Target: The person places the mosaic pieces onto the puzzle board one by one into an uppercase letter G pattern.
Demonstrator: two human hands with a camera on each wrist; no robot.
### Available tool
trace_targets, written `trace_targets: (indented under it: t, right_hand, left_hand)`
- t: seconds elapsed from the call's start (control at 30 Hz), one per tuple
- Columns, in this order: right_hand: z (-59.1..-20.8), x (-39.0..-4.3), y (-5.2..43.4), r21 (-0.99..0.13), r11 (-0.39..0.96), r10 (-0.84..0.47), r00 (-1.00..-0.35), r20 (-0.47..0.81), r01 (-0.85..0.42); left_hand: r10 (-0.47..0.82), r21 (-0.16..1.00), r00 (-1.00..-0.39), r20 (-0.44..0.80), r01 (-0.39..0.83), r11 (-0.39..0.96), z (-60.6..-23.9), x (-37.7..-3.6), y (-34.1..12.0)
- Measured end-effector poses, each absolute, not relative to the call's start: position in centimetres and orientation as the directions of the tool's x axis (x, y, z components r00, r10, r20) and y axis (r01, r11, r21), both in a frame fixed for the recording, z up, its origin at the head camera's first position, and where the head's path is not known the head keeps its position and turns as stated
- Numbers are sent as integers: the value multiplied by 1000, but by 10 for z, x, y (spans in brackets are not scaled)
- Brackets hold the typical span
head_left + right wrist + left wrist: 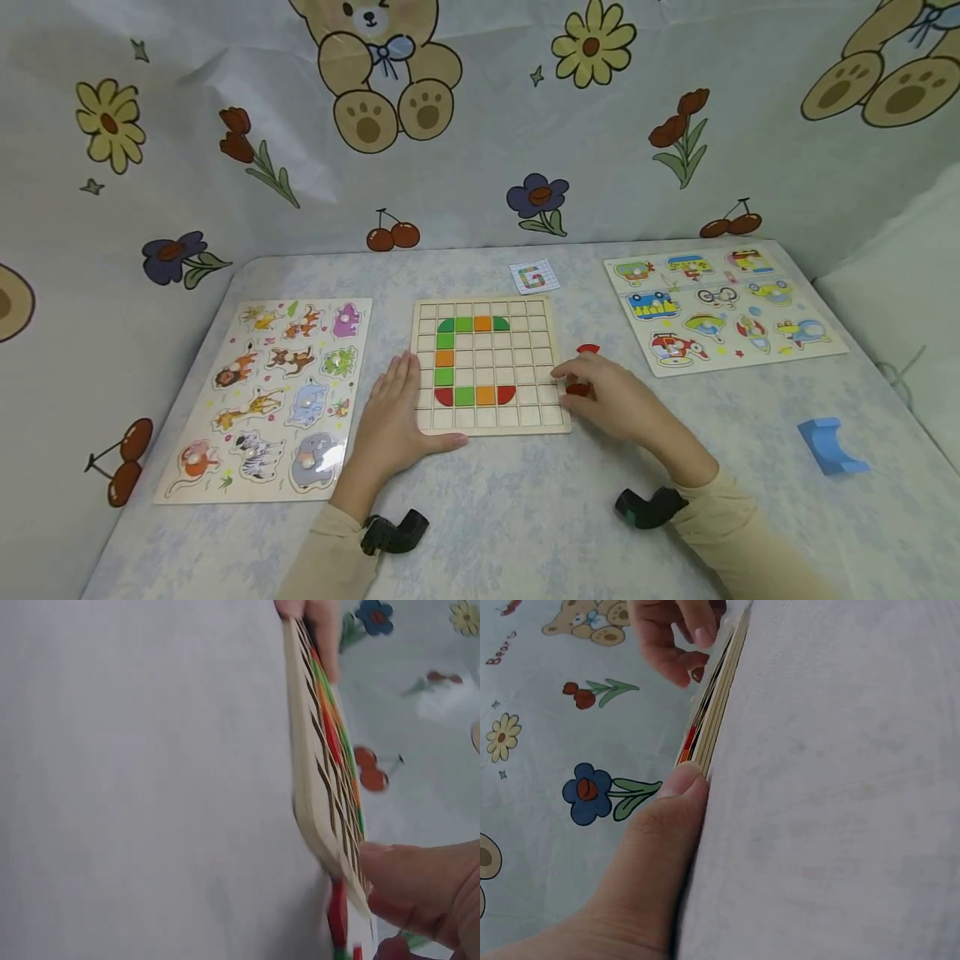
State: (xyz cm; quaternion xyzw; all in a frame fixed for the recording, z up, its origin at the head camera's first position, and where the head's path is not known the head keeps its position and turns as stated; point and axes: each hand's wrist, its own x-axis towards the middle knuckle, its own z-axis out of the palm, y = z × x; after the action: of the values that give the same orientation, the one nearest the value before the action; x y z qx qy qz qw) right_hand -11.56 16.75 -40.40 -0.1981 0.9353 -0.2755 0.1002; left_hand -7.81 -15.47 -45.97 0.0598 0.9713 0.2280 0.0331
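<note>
A wooden grid board (525, 421) lies flat in the head view, with red, green and orange tiles (465, 396) set in a C-like outline. My left hand (386, 425) rests against its left side. The fingers lie along that side, and the thumb (667, 825) touches the near edge. My right hand (611, 396) is over the board's right edge, thumb and forefinger apart. Beneath it a red piece (579, 389) is partly hidden by the fingers. Another red piece (588, 348) lies just beyond that hand. No held piece is plain to see.
A small pattern card (535, 277) lies behind the board. An animal puzzle (266, 400) is at the left, a vehicle puzzle (727, 308) at the back right. A blue curved block (831, 446) lies at the right. A printed cloth (465, 183) hangs behind the table.
</note>
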Motion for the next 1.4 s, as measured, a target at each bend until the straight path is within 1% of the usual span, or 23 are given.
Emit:
trace_targets:
  t: [0.17,0.3,0.4,0.6,0.7,0.83,1.0,1.23,1.4]
  right_hand:
    - [-405,-121,201,-473,832,-386,-914,-123,-288]
    - [-407,-122,216,-440,855,-366,-921,-133,-276]
    - [-410,-123,219,-453,855,-350,-926,-141,-254]
    - [-412,-128,215,-532,828,-307,-937,-167,-176]
    - [-411,-130,211,-569,806,-296,-944,-147,-164]
    - [-409,-134,201,-604,779,-276,-957,-87,-169]
    - [-408,-140,177,-633,755,-264,-963,-51,-173]
    - [-409,-141,139,-690,693,-341,-938,-57,-209]
    - [-413,-144,118,-707,665,-390,-920,-51,-242]
  left_hand:
    - [129,450,-991,-37,98,888,-459,-78,-155]
    - [129,450,-991,-38,98,887,-458,-78,-155]
    - [128,453,-991,-37,98,886,-458,-77,-154]
    - [126,466,-992,-30,98,879,-457,-77,-154]
    - [125,462,-992,-37,94,882,-457,-77,-154]
    - [126,456,-991,-46,91,885,-456,-78,-155]
    - [127,459,-991,-46,92,884,-456,-77,-154]
    - [128,462,-991,-32,99,881,-455,-77,-153]
    - [124,461,-992,-28,97,882,-456,-77,-154]
